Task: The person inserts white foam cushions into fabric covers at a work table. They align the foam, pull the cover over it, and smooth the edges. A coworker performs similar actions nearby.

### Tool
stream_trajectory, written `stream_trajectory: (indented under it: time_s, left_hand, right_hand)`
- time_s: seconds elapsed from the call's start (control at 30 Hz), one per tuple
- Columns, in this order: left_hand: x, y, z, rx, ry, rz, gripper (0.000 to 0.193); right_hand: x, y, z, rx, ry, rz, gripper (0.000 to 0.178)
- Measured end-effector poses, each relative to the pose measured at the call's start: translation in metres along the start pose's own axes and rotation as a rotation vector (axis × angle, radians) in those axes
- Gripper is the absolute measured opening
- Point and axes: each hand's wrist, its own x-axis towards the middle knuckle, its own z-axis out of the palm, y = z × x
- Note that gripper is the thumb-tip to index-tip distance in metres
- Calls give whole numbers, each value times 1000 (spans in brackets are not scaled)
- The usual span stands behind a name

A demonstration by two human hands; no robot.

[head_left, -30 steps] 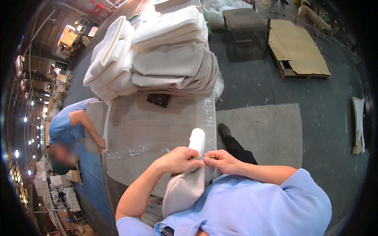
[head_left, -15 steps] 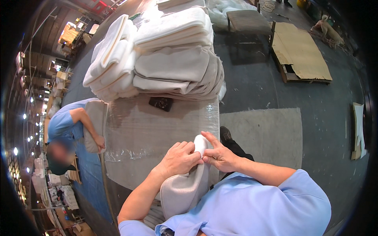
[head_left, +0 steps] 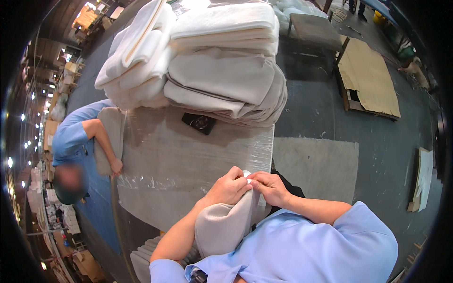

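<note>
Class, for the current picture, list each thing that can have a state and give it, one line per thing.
Left hand, fingers closed on the grey cover
Right hand, pinching at the same end
Grey cover, bulging, white showing at its gripped end
Grey fabric pieces, stacked
White sheets, folded, piled
Black object, lying on the table
Table, partly under clear film
Cardboard, flat, ragged-edged

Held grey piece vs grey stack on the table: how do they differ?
The held piece narrows to a gathered end with white material showing; the stack lies in broad, flat layers.
The held piece is pinched by the left hand and right hand; the stack rests untouched on the table.
Both are light grey fabric.
</note>
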Motion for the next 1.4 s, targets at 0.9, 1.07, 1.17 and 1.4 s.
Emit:
stream_trajectory:
  time_s: [0.9,1.07,1.17,1.4]
  left_hand:
    - [35,-112,122,-498,-34,-146,42]
    - [50,-102,151,-444,-98,-272,44]
    - [57,-97,143,-446,-228,-351,43]
    - [64,-93,136,-291,-171,-371,46]
  right_hand:
    - [0,70,-5,370,-3,703,39]
    - [-21,95,-10,458,161,726,34]
    - [-20,117,-9,603,226,720,29]
    - [-21,161,-15,554,133,576,26]
